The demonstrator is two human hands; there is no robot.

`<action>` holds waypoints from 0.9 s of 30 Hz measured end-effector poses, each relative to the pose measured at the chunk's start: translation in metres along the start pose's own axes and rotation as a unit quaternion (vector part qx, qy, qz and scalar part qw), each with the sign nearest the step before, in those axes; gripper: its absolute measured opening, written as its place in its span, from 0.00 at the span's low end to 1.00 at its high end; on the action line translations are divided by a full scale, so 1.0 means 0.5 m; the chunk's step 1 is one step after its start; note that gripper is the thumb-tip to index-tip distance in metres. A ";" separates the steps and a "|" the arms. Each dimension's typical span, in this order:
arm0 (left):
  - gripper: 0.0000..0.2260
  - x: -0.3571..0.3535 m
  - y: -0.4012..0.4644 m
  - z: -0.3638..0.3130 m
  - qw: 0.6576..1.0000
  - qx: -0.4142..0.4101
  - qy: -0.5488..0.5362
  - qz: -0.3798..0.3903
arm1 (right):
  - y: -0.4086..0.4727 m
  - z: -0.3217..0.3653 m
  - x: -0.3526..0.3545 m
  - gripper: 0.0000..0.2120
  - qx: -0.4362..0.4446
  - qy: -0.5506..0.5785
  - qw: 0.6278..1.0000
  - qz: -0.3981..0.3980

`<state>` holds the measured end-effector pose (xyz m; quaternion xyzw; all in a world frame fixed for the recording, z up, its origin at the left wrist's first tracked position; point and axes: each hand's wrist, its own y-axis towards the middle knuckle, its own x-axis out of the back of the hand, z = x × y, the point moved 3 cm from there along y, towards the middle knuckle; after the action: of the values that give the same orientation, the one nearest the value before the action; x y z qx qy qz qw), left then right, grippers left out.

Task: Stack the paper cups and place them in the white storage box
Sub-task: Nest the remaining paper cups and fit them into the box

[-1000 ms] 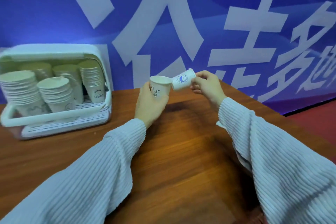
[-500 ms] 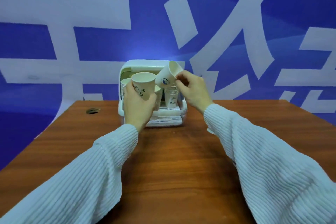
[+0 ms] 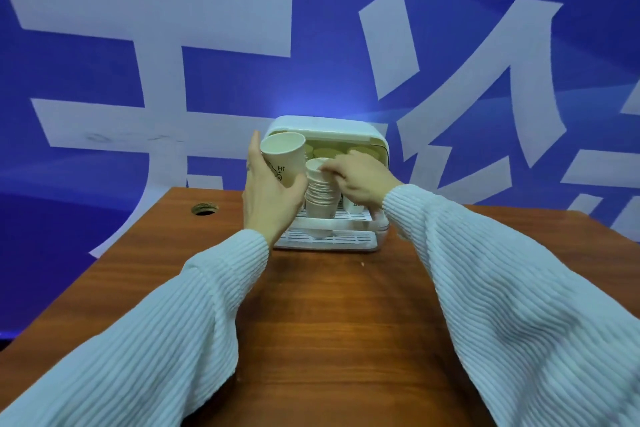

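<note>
The white storage box (image 3: 346, 126) stands open at the far edge of the wooden table, with several stacks of paper cups inside. My left hand (image 3: 268, 196) holds a single paper cup (image 3: 284, 158) with a "Hi" drawing upright, just in front of the box's left side. My right hand (image 3: 360, 177) reaches into the box, its fingertips on the top cup of a front stack of cups (image 3: 321, 194). That top cup sits nested in the stack. More stacks (image 3: 327, 152) show behind, partly hidden by my hands.
The brown wooden table (image 3: 346, 305) has a round cable hole (image 3: 205, 209) at its far left. A blue banner with large white characters (image 3: 156, 45) rises right behind the box. The box's slatted front ledge (image 3: 329, 239) faces me.
My head turned left, bringing the box to the centre. My right hand carried its small cup from mid-air down onto the front stack. My left hand raised its cup beside the box.
</note>
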<state>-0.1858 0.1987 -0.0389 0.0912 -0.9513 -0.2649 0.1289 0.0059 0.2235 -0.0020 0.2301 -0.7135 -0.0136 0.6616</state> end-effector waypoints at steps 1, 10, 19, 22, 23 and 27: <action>0.43 -0.001 0.005 -0.003 1.000 -0.011 0.008 0.007 | 0.003 0.005 -0.006 0.19 0.009 -0.026 1.000 0.015; 0.36 -0.018 0.061 -0.023 0.999 -0.025 0.045 0.019 | -0.010 0.011 -0.069 0.23 -0.039 0.066 0.997 0.021; 0.38 -0.064 0.103 -0.043 0.989 -0.079 0.091 0.083 | -0.032 0.001 -0.060 0.13 -0.109 0.176 0.975 -0.086; 0.38 -0.075 0.104 -0.040 0.983 -0.081 0.131 0.095 | -0.042 -0.004 -0.063 0.12 -0.123 0.190 0.968 -0.106; 0.38 -0.077 0.105 -0.038 0.982 -0.080 0.141 0.093 | -0.045 -0.005 -0.065 0.11 -0.128 0.212 0.962 -0.115; 0.37 -0.081 0.111 -0.041 0.963 -0.107 0.234 0.078 | -0.044 -0.003 -0.071 0.10 -0.117 0.233 0.955 -0.139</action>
<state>-0.1471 0.2454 -0.0005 0.0616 -0.8648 -0.3258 0.3771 0.0146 0.2164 -0.0424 0.2445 -0.4936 -0.1345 0.8237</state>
